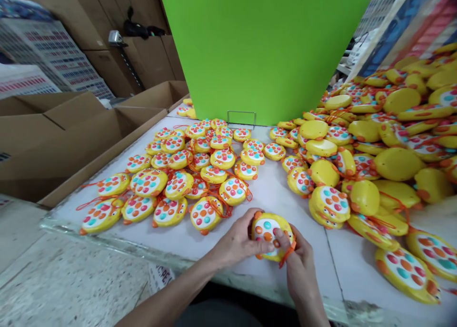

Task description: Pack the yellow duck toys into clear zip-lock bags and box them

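Between both hands I hold a yellow button toy shaped like a small animal, its white face studded with coloured round buttons and an orange cord hanging at its right end. My left hand grips the left side, thumb across the lower face. My right hand wraps the right side, its thumb pressing on the buttons. Just left of the hands, similar toys lie face up in a spread group. Fingers behind the held toy are hidden.
A large heap of the same toys covers the table's right side. A green panel stands at the back, with a wire stand before it. Open cardboard boxes sit beyond the left edge of the white table.
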`<act>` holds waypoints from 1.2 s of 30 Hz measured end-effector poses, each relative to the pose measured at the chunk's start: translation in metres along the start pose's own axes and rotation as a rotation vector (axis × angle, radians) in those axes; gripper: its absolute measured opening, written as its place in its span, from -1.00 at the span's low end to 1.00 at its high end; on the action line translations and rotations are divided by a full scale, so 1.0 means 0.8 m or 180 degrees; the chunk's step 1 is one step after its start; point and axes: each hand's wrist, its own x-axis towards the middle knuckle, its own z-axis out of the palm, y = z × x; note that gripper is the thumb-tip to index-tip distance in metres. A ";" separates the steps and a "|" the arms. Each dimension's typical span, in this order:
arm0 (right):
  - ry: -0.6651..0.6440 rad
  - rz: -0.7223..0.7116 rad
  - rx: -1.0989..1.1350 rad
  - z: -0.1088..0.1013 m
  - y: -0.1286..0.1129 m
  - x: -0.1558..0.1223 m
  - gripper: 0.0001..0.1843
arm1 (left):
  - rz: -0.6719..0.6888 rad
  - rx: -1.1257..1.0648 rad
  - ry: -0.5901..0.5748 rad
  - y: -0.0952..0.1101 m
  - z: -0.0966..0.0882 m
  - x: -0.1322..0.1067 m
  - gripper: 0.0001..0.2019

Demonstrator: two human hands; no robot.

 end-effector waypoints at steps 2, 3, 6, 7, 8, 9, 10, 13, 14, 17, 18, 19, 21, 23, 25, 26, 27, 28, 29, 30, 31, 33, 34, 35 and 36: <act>-0.0107 0.0049 -0.0023 0.004 -0.001 0.000 -0.57 | -0.0051 0.0003 0.0076 -0.003 -0.003 -0.005 -0.45; -0.0131 0.0126 0.0062 0.007 -0.001 -0.001 -0.54 | -0.0057 -0.0035 0.0141 -0.006 -0.005 -0.006 -0.43; -0.0056 0.0389 0.0438 0.012 0.003 -0.002 -0.48 | -0.0035 -0.0361 0.0414 -0.016 -0.010 -0.006 -0.39; -0.0021 0.0441 0.0495 0.012 0.005 -0.003 -0.47 | -0.0035 -0.0524 0.0514 -0.019 -0.012 -0.005 -0.38; -0.0011 0.0472 0.0467 0.010 0.007 -0.003 -0.47 | -0.0062 -0.0713 0.0601 -0.021 -0.014 -0.003 -0.38; -0.0020 0.0467 0.0337 0.006 0.009 -0.004 -0.48 | -0.0122 -0.0911 0.0677 -0.021 -0.018 0.001 -0.41; -0.0028 0.0409 0.0122 0.001 0.010 -0.005 -0.49 | -0.0203 -0.1112 0.0754 -0.018 -0.024 0.005 -0.45; 0.0273 -0.0059 -0.0832 -0.023 0.010 -0.007 -0.52 | -0.0256 -0.1814 0.1213 0.009 -0.054 0.022 -0.70; 0.0527 -0.0267 -0.1184 -0.033 0.007 -0.007 -0.52 | -0.0156 -0.2089 0.1411 0.022 -0.066 0.027 -0.78; 0.1476 -0.1074 -0.2127 -0.060 -0.006 0.000 -0.48 | 0.0185 -0.2680 0.1521 0.059 -0.097 0.040 -0.74; 0.1740 -0.1404 -0.2410 -0.068 -0.011 0.006 -0.45 | 0.0135 -0.2713 0.1436 0.066 -0.100 0.042 -0.70; 0.1918 -0.1720 -0.2686 -0.074 -0.016 0.013 -0.41 | 0.0017 -0.2683 0.1333 0.068 -0.100 0.042 -0.70; 0.2050 -0.2137 -0.3237 -0.083 -0.024 0.030 -0.32 | -0.0240 -0.2514 0.1153 0.061 -0.089 0.040 -0.76; 0.1939 -0.2234 -0.3780 -0.090 -0.028 0.051 -0.27 | -0.0413 -0.2363 0.0974 0.042 -0.070 0.036 -0.82; 0.1737 -0.2265 -0.4240 -0.095 -0.029 0.072 -0.30 | -0.0514 -0.2243 0.0786 0.021 -0.050 0.031 -0.83; 0.1651 -0.2294 -0.4415 -0.098 -0.030 0.081 -0.34 | -0.0554 -0.2182 0.0707 0.012 -0.041 0.029 -0.81; 0.1568 -0.2335 -0.4546 -0.100 -0.031 0.089 -0.39 | -0.0600 -0.2123 0.0640 0.005 -0.034 0.028 -0.79; 0.1522 -0.2399 -0.4620 -0.102 -0.034 0.095 -0.44 | -0.0658 -0.2066 0.0576 -0.001 -0.027 0.027 -0.76; 0.1494 -0.2479 -0.4632 -0.103 -0.038 0.098 -0.49 | -0.0715 -0.2012 0.0519 -0.005 -0.022 0.027 -0.74; 0.1480 -0.2579 -0.4567 -0.102 -0.044 0.098 -0.53 | -0.0770 -0.1964 0.0475 -0.008 -0.017 0.027 -0.72; 0.1483 -0.2685 -0.4421 -0.100 -0.050 0.094 -0.56 | -0.0819 -0.1928 0.0435 -0.010 -0.013 0.028 -0.71; 0.1413 -0.2895 -0.3974 -0.088 -0.064 0.078 -0.59 | -0.0874 -0.1918 0.0348 -0.012 -0.007 0.031 -0.69; 0.1292 -0.2994 -0.3748 -0.080 -0.069 0.066 -0.61 | -0.0912 -0.1960 0.0281 -0.012 -0.004 0.034 -0.67; 0.1115 -0.3075 -0.3574 -0.071 -0.072 0.055 -0.63 | -0.0961 -0.2041 0.0177 -0.011 -0.001 0.037 -0.63; 0.0885 -0.3128 -0.3461 -0.062 -0.072 0.043 -0.66 | -0.1006 -0.2141 0.0034 -0.011 0.001 0.040 -0.58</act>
